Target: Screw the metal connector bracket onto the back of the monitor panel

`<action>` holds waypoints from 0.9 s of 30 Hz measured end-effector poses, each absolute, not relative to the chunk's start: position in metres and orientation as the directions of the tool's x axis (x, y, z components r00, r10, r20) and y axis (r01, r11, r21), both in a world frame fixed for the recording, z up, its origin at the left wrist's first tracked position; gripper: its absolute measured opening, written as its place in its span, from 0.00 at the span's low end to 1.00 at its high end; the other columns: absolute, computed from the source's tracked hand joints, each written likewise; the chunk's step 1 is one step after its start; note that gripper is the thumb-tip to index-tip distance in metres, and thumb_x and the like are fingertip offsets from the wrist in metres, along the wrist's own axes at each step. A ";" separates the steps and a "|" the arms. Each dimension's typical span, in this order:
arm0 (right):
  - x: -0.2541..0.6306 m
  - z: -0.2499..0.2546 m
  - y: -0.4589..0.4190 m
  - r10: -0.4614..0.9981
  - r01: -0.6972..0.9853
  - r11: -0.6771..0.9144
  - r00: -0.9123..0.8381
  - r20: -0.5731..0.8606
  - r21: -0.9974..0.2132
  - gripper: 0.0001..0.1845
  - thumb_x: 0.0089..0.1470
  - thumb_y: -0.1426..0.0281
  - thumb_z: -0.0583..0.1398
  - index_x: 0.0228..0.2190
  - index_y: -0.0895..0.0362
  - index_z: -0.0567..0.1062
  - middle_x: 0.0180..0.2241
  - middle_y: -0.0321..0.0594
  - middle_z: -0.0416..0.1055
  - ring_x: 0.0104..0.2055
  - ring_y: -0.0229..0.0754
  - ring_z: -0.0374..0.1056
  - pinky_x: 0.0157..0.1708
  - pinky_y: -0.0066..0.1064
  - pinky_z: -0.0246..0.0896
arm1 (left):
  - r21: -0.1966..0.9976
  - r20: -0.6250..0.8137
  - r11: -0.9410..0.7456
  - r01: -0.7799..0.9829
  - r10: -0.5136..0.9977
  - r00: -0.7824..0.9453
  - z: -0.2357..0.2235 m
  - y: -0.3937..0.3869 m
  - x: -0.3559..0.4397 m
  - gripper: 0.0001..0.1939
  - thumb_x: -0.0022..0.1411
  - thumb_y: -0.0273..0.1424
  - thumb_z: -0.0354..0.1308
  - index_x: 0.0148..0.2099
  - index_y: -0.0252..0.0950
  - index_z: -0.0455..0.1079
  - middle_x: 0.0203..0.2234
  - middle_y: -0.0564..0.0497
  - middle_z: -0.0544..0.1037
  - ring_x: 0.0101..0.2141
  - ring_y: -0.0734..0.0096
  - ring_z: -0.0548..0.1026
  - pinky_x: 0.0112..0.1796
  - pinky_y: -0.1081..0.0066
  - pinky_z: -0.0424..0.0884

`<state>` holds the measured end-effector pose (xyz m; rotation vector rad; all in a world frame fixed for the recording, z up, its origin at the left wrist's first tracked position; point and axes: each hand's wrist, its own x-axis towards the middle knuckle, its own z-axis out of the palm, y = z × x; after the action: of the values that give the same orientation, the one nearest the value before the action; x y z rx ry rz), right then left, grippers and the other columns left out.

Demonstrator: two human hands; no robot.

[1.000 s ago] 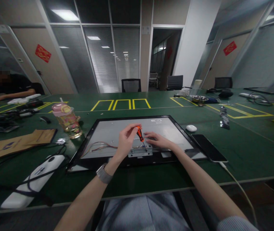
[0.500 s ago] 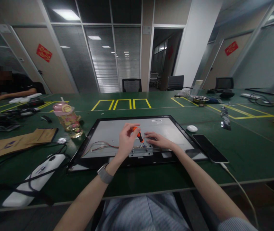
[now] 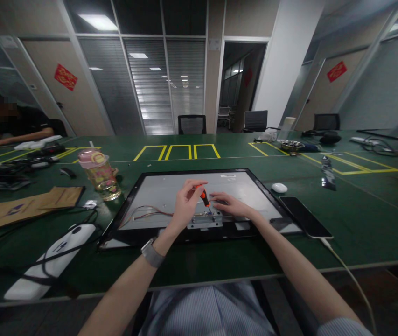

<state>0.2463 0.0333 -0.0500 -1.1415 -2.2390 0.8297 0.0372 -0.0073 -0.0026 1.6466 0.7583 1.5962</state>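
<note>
An orange and black screwdriver (image 3: pixel 204 198) is gripped by its handle in my left hand (image 3: pixel 186 201). Its shaft slants down to a small metal bracket (image 3: pixel 205 221) near the front edge of a flat display panel (image 3: pixel 157 186), which lies on the table with a grey metal face up and a black frame. My right hand (image 3: pixel 231 205) lies with fingers stretched out over the panel, just right of the screwdriver tip. Thin reddish wires (image 3: pixel 153 213) run from the bracket toward the panel's left side. The tip's exact contact point is too small to make out.
To the left are a pink-lidded cup (image 3: pixel 100 175), a brown paper bag (image 3: pixel 27 205) and a white power strip (image 3: pixel 53 261) with black cables. At right lie a phone (image 3: pixel 305 217) on a cable and a white case (image 3: pixel 279 188). A person (image 3: pixel 20 121) sits far left.
The screwdriver and my left fingers around its handle have shifted very slightly. My right hand holds the same place, and the panel has not moved.
</note>
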 end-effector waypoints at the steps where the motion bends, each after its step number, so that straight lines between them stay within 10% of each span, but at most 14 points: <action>1: 0.246 -0.049 0.033 0.839 0.543 0.459 -0.526 0.141 -0.703 0.25 0.55 0.52 0.57 0.46 0.54 0.76 0.59 0.46 0.64 0.61 0.51 0.58 0.62 0.46 0.48 | 0.822 0.568 -0.563 -0.082 0.820 0.068 -0.004 -0.007 0.037 0.12 0.63 0.36 0.55 0.43 0.36 0.74 0.36 0.48 0.73 0.36 0.70 0.73 0.41 0.70 0.69; 27: 0.246 -0.047 0.032 0.837 0.553 0.454 -0.533 0.123 -0.699 0.28 0.55 0.49 0.55 0.47 0.55 0.75 0.59 0.47 0.63 0.62 0.53 0.57 0.62 0.48 0.47 | 0.844 0.525 -0.490 -0.220 0.839 0.145 -0.007 -0.006 0.039 0.16 0.64 0.36 0.54 0.50 0.36 0.72 0.43 0.44 0.76 0.42 0.65 0.75 0.47 0.63 0.70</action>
<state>0.2459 0.0322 -0.0468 -1.1635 -2.2544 0.8400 0.0391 -0.0063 -0.0071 1.5331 0.6236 1.5005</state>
